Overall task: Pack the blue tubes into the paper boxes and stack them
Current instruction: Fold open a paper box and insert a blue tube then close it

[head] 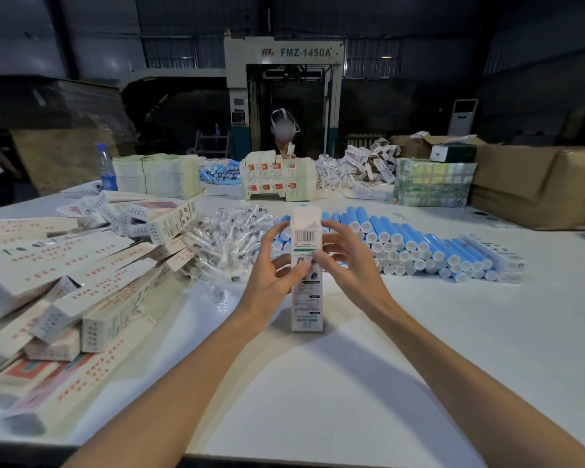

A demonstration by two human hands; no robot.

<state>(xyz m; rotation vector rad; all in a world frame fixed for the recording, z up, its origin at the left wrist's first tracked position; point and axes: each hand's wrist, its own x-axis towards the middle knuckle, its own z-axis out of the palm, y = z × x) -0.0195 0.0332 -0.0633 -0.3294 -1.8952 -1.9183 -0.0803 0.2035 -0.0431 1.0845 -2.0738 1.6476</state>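
Grips one paper box (306,265) at mid-height with the left hand (274,268) and the right hand (348,261), thumbs on the printed front, fingers curled round the sides. Stands the box upright, lower end on the white table (318,383), directly ahead between a heap of plastic-wrapped sachets (230,241) and the rows of blue tubes (419,248). Shows the top flap raised, so closure judged not yet done; cannot tell whether a tube is inside. Leaves many blue tubes lying loose in rows just behind and to the right of the box, well short of packed. Judged as finished output: the heap of printed boxes (81,282) at left, tumbled rather than squared, so stacking probably remains. Overall progress judged partial: one box in hand, a large share of tubes outstanding.
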